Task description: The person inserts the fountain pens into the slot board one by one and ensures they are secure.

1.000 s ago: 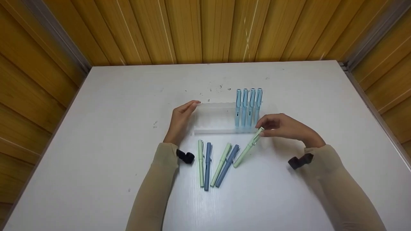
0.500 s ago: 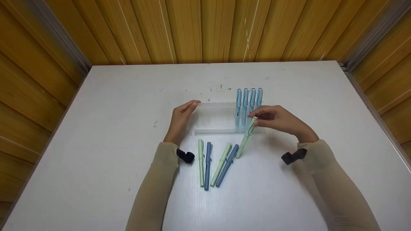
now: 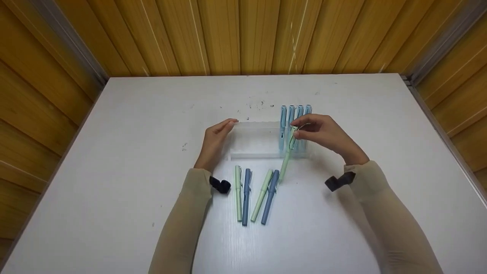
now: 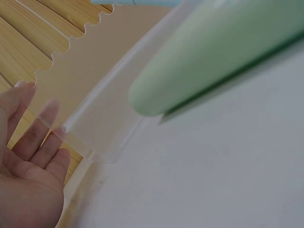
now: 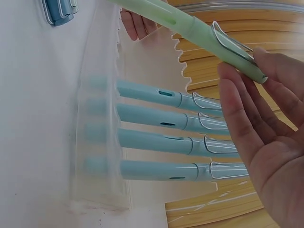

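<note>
My right hand (image 3: pixel 323 131) pinches a light green pen (image 3: pixel 286 163) by its cap end, the barrel slanting down toward the table. In the right wrist view this pen crosses above a row of several light blue pens (image 5: pixel 152 115), which stand side by side in the notches of a clear plastic pen rack (image 3: pixel 253 155). The notched upper edge shows bare on the rack's left part. My left hand (image 3: pixel 216 142) holds the rack's left edge, thumb on one side and fingers seen through the clear panel (image 4: pixel 78 71).
In front of the rack two green pens, a left one (image 3: pixel 238 194) and a right one (image 3: pixel 262 196), lie beside two dark blue pens, a left one (image 3: pixel 246 198) and a right one (image 3: pixel 270 198). The white table (image 3: pixel 133 125) meets a wood-patterned wall (image 3: pixel 220 38) behind.
My right hand has carried the green pen up and to the left, over the rack, and tipped it steeper. The right dark blue pen has swung slightly. The left hand stays put.
</note>
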{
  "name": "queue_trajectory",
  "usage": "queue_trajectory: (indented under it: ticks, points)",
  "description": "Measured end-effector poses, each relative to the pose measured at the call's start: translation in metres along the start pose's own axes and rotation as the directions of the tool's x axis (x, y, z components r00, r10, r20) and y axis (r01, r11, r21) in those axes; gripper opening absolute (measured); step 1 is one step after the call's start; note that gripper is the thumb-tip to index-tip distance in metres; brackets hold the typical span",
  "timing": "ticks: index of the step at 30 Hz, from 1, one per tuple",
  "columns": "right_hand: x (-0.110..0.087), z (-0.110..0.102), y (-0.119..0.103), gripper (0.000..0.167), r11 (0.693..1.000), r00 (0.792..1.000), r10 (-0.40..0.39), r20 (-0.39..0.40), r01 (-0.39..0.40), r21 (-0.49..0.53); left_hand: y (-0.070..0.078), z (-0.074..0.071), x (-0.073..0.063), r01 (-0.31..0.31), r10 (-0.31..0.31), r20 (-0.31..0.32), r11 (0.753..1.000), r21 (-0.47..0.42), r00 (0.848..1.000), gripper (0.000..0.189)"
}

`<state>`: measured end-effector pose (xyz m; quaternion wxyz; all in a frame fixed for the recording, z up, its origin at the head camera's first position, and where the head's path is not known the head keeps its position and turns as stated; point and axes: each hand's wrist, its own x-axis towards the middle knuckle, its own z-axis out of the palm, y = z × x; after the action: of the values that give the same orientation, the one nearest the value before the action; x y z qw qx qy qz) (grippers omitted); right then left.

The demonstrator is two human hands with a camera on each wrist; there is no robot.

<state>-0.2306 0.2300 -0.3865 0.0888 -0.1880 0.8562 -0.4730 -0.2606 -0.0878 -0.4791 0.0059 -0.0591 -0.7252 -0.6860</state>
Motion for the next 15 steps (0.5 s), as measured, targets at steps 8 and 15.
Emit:
queue_trajectory:
  ticks: [8, 15]
  points:
    - [0.007, 0.004, -0.005, 0.034, 0.999, 0.995, -0.012, -0.099, 0.016, 0.046, 0.0, -0.001, 0.001, 0.002, -0.001, 0.008, 1.0, -0.022, 1.0, 0.04]
    - [0.012, 0.011, -0.009, 0.032, 0.988, 0.982, 0.0, -0.19, 0.029, 0.15, 0.0, 0.0, 0.0, 0.017, -0.016, 0.012, 1.0, -0.015, 1.0, 0.041]
